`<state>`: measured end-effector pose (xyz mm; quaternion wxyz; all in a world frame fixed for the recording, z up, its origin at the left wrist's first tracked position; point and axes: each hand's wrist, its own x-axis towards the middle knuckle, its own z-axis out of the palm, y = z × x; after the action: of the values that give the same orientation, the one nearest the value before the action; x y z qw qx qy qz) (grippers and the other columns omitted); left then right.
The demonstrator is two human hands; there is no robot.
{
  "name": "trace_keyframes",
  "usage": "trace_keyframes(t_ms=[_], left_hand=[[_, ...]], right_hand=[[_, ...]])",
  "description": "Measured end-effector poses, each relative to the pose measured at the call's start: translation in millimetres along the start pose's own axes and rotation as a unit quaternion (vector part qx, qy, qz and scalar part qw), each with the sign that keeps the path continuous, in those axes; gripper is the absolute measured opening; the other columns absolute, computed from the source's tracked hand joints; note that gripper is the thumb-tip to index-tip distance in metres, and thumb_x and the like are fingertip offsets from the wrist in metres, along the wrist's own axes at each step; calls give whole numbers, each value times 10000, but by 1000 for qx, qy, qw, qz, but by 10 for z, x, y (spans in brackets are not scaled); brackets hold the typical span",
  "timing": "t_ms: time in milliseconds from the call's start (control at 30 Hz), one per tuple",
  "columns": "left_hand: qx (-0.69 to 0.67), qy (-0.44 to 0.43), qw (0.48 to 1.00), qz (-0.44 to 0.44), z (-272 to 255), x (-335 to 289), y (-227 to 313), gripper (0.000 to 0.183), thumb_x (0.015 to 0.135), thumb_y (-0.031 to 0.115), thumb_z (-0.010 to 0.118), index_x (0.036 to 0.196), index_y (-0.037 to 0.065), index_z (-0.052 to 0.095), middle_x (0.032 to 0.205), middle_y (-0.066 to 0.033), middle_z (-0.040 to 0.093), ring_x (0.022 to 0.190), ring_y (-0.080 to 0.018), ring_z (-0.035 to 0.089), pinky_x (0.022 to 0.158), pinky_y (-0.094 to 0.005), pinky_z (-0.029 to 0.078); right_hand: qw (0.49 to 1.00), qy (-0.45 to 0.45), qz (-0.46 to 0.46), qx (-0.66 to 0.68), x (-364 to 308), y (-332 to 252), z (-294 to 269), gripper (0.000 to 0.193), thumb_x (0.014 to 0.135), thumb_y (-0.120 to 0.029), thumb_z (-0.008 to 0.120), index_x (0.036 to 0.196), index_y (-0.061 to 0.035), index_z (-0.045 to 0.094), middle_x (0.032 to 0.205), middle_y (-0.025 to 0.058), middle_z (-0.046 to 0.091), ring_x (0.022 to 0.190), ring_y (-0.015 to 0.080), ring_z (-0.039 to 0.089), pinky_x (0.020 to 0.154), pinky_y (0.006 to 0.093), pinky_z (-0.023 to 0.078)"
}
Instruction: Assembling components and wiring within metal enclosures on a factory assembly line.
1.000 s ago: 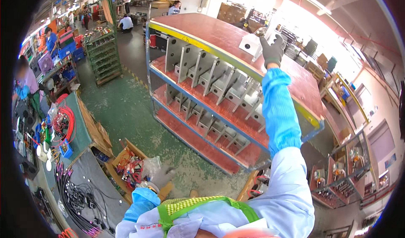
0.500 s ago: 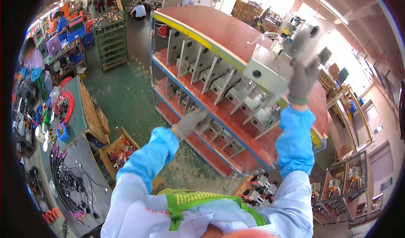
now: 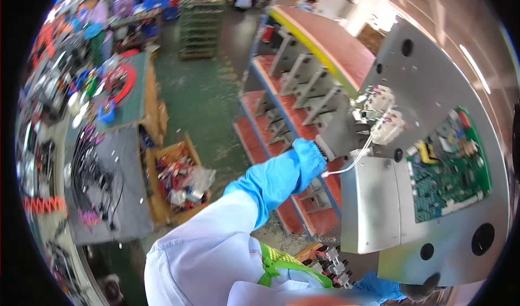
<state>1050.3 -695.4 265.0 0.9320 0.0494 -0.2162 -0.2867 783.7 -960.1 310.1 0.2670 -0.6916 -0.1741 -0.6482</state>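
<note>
A large grey sheet-metal chassis (image 3: pixel 374 197) fills the right side, tilted and close to me. It carries a green circuit board (image 3: pixel 449 170), round black holes and a cluster of white plastic parts (image 3: pixel 384 116) with white wires. My left hand (image 3: pixel 340 132), in a grey glove below a blue sleeve cover, is closed at the chassis's far left edge beside the white parts; its fingers are partly hidden and blurred. Below, my right hand (image 3: pixel 423 288), in a dark grey glove, is closed around the chassis's lower edge, its fingers partly out of sight.
Behind the chassis stands a red-shelved rack (image 3: pixel 311 29) with grey metal brackets on its tiers. To the left are a grey-topped workbench (image 3: pixel 130 197) with black cables and a cardboard box (image 3: pixel 184 192) of loose parts. A green rack (image 3: pixel 203 32) stands farther back.
The chassis has come from above the rack's top to close in front of me on the right. My left hand left the shelf for its edge; my right hand moved down. The view swung right.
</note>
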Motion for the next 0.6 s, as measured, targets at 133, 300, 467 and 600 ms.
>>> trace_keyframes(t_ms=[133, 300, 467, 600], left_hand=[[37, 102, 989, 104, -388, -452, 349, 732, 812, 721, 441, 1281, 159, 458, 1046, -106, 596, 925, -229, 598, 780, -384, 522], [143, 175, 965, 130, 24, -1503, 1006, 698, 851, 706, 362, 1233, 151, 542, 1152, -73, 629, 1032, -218, 605, 847, -462, 501], [132, 59, 966, 215, 452, -3131, 1728, 758, 785, 746, 457, 1248, 148, 510, 1144, -47, 609, 1004, -220, 594, 865, -477, 461], [80, 114, 953, 269, 695, -4725, 2368, 610, 888, 577, 462, 1254, 90, 474, 1204, -90, 563, 1077, -230, 559, 945, -426, 442]], right_hand=[[998, -46, -41, -7, -173, 70, 483, 484, 836, -102, 600, 1267, 29, 423, 1216, 193, 504, 1030, 326, 545, 897, 433, 454], [990, -58, -123, -38, 0, -237, 994, 475, 840, -129, 610, 1248, 34, 429, 1172, 217, 516, 1001, 349, 552, 871, 439, 464], [971, -57, -206, -108, 223, -1235, 1235, 469, 844, -156, 620, 1228, 39, 435, 1128, 240, 528, 971, 371, 559, 846, 445, 475], [951, -66, -272, -132, 100, -2340, 1666, 467, 847, -178, 628, 1213, 43, 440, 1093, 259, 537, 948, 389, 565, 825, 450, 483]])
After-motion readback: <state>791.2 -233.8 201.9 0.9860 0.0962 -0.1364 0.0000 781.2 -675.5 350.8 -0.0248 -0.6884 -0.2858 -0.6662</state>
